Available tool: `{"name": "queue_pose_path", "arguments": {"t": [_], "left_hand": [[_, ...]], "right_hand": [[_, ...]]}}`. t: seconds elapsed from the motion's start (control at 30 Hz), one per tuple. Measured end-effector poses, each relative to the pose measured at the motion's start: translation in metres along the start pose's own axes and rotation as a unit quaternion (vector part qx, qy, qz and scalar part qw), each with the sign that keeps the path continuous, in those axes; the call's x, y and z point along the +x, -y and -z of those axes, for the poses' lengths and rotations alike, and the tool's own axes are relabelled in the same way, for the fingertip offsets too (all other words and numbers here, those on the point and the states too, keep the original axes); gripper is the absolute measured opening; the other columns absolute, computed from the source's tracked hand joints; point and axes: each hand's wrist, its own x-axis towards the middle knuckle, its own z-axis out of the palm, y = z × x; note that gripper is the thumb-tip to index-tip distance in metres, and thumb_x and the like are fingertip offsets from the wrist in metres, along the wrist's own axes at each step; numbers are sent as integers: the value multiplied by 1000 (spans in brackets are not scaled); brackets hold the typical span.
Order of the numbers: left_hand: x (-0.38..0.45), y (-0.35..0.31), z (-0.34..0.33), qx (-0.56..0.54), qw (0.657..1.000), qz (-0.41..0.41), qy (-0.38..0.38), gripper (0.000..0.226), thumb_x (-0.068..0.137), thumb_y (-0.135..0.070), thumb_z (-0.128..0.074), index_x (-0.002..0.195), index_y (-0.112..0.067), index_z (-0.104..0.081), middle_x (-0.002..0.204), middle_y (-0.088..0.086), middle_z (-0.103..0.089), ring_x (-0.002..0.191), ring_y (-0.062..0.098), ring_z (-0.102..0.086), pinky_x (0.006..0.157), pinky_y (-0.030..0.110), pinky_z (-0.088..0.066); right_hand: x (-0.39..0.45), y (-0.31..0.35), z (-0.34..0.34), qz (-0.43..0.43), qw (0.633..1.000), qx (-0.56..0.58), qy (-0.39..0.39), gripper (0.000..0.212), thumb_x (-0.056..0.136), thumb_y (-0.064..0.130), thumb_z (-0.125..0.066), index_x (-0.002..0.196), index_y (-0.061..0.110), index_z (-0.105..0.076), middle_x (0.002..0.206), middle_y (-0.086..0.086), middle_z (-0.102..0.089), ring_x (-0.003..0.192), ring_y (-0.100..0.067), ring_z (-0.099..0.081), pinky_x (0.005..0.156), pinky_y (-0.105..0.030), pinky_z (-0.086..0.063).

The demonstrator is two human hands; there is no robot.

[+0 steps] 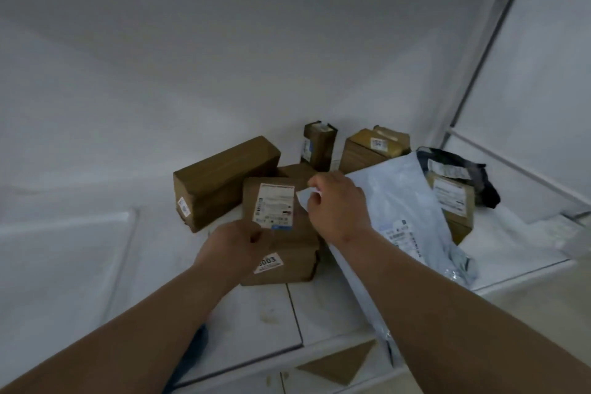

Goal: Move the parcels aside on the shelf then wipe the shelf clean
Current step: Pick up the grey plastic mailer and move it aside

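The parcels are gathered in the centre and right of the frame on the white shelf [326,313], so the moving-aside step is judged to be under way and not finished. No wiping is seen: faint brownish marks remain on the shelf surface at lower centre, and a dark blue item, possibly a cloth [192,352], is partly hidden under the left forearm at lower left; what it is cannot be told for certain.

The left hand [233,249] is curled round the near left edge of the brown cardboard box with the large white shipping label [278,233], at centre frame. The right hand [339,205] is placed just right of that box, its thumb and fingers pinching a small white corner that seems to belong to the pale blue-grey plastic mailer bag [396,201]; this is uncertain.

A longer brown cardboard box [220,179] lies to the upper left of the held box. Behind, a small upright brown carton [319,145] and a squat taped brown box [371,149] stand near the back wall. At the right edge of the cluster a black plastic bag [463,169] lies touching another labelled brown box [454,201].

On the front face of the held box a white sticker reads "003", a first character being covered by the left hand. The printing on the shipping labels is too blurred to be read, and no brand can be made out.
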Motion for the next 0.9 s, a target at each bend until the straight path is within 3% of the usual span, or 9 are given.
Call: {"name": "queue_pose_path", "arguments": {"t": [0.1,0.17,0.23,0.33,0.47,0.57,0.67,0.77,0.9], "left_hand": [[2,-29,-32,-95,982,-21,161,8,96,-28,-54,88,-28,-53,88,-11,-54,77,2,-53,67,7,-45],[-2,-45,-51,-63,956,8,288,10,96,-32,-53,97,-23,-58,89,-5,-58,76,7,-56,66,13,-49],[-1,-51,-68,-40,940,30,337,33,94,-43,-53,118,-20,-56,105,-1,-60,86,10,-60,75,22,-53],[2,-52,-92,-133,932,75,329,47,90,-49,-57,128,-24,-46,119,-4,-53,102,12,-57,84,27,-53],[7,-58,-126,-363,869,156,298,60,87,-40,-67,138,-25,-40,134,-4,-51,113,20,-54,91,35,-48],[11,-70,-150,-499,811,195,236,46,86,-23,-71,128,-19,-54,119,3,-66,105,26,-62,89,39,-51],[11,-87,-162,-549,783,221,191,40,79,-21,-78,116,-17,-65,105,9,-73,96,32,-68,80,42,-56],[13,-109,-163,-541,795,225,156,41,77,-25,-80,113,-11,-66,105,12,-72,97,34,-67,89,47,-53],[13,-130,-154,-509,841,155,96,60,71,-37,-82,122,-13,-62,119,8,-66,110,31,-61,102,49,-45]], "right_hand": [[-9,-45,10,-79,997,-23,7,32,93,23,-50,123,22,-59,122,-3,-57,110,-22,-54,94,-37,-43],[-18,-73,17,-142,989,-33,23,36,92,23,-49,128,23,-56,126,-3,-54,114,-24,-52,96,-39,-40],[-29,-97,22,-205,977,-38,48,41,91,24,-50,132,24,-53,132,-4,-50,119,-27,-49,98,-40,-38],[-50,-126,24,-291,952,-28,87,47,91,29,-52,138,23,-46,141,-7,-44,125,-32,-45,103,-42,-37],[-66,-150,22,-350,926,9,139,58,88,42,-55,141,21,-40,141,-10,-45,128,-34,-44,107,-44,-37],[-81,-156,14,-325,915,67,228,46,84,43,-55,123,19,-53,124,-10,-56,114,-29,-57,98,-37,-45],[-90,-163,17,-312,893,138,295,50,91,40,-59,134,21,-44,136,-10,-53,110,-25,-58,94,-32,-48],[-80,-181,31,-286,899,147,297,50,95,39,-55,141,23,-44,141,-8,-51,121,-25,-54,96,-28,-42],[-66,-209,63,-271,928,150,209,38,95,31,-55,131,18,-55,129,-8,-61,107,-23,-58,85,-29,-47]]}}
